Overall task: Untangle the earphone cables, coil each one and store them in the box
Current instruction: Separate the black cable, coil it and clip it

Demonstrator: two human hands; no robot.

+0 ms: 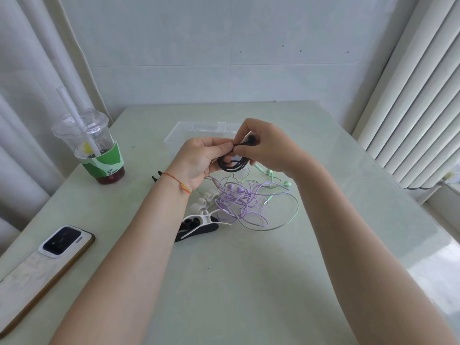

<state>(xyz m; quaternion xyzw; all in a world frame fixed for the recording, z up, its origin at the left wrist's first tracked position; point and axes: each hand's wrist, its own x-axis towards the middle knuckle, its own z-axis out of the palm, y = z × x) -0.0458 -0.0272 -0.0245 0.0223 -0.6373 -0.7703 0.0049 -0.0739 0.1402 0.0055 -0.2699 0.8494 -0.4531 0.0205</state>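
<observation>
Two hands, the left hand [199, 160] and the right hand [268, 145], share one black earphone cable [232, 165] coiled in loops. On the pale green table [249, 282] lie one purple earphone cable [236, 205] and one mint green earphone cable [286, 207], tangled together. One clear plastic box [179, 134], one lidded drink cup [92, 150] with one straw [74, 115], and one smartphone [39, 272] complete the count. The cable winders [199, 220] overlap, so their number cannot be told.

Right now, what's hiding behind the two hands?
A clear plastic box sits behind the left hand and right hand, which grip a coiled black cable. The hands cover most of the box, so its inside stays unseen.
</observation>
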